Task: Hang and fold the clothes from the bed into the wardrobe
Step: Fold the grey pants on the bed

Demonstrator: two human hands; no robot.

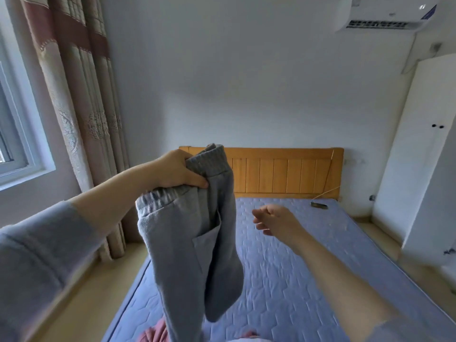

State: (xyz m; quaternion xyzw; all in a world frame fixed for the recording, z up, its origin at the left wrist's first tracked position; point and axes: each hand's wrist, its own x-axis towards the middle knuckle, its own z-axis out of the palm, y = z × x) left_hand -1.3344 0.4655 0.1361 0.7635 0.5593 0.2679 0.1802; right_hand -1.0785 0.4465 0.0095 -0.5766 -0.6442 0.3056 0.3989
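My left hand (176, 172) grips grey sweatpants (195, 245) by the bunched waistband and a ribbed cuff, holding them up over the bed (291, 262). The pants hang down folded, a back pocket facing me. My right hand (274, 219) hovers to the right of the pants, fingers loosely curled, holding nothing. At the bottom edge a pink garment (154, 333) and a bit of white cloth (246, 339) lie on the blue quilted mattress. The white wardrobe (419, 154) stands at the right, doors closed.
A wooden headboard (283, 171) backs the bed against the white wall. A small dark object with a cord (319, 206) lies near the headboard. Curtain (81, 114) and window (14, 134) are at the left, an air conditioner (380, 14) top right.
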